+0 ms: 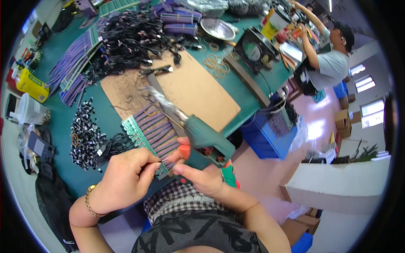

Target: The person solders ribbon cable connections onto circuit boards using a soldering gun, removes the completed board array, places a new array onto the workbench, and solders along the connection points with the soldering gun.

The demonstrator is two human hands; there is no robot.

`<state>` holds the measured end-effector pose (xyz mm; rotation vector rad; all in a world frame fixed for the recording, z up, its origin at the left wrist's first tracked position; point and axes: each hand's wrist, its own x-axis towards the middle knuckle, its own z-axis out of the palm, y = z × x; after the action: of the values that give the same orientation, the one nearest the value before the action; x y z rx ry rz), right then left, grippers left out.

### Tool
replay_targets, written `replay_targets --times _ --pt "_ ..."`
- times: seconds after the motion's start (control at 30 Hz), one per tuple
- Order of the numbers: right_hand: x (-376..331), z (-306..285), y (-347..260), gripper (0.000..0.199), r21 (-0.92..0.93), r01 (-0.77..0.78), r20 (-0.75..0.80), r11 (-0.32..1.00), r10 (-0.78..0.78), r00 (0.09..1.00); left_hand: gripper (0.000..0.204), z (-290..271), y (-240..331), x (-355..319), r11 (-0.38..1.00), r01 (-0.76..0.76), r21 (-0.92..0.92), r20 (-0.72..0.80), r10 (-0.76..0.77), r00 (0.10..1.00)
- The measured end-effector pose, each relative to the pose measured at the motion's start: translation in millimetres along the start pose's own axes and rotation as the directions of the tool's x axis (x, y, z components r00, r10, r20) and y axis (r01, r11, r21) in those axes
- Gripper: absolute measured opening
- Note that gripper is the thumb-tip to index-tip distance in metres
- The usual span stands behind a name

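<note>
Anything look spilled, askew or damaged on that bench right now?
Mostly just clutter, but the brown board has dark marks over its left part, unlike its cleaner right side; dirt or scorching, I can't tell. Some rubber bands also lie loosely scattered beside it.

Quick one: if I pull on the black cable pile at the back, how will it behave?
Probably floppy: the black cables bend and loop over each other. They may come up tangled, since many strands cross in the heap. A pull could also shift the purple strips lying against its left side.
</note>
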<state>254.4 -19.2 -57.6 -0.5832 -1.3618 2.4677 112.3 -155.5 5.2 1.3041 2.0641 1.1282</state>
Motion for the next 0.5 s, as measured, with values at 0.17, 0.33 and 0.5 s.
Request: replay_targets --times 0.17,0.33,0.5 --pt "-3 -1 15 0.051 0.064 0.102 0.052 0.993 -0.105 0.993 0.01 25 -9 -7 0.994 -0.109 -0.016 0.01 0.109 0.994" --pt "-6 -1 16 0.047 -0.013 0.184 0.011 0.983 -0.184 0.983 0.013 32 -11 -8 0.982 -0.18 0.062 0.035 0.178 0.983" --pt "-5 -12 21 0.047 -0.526 0.335 0.026 0.782 -0.379 0.925 0.015 37 -14 -14 0.932 -0.25 0.263 -0.002 0.26 0.966"
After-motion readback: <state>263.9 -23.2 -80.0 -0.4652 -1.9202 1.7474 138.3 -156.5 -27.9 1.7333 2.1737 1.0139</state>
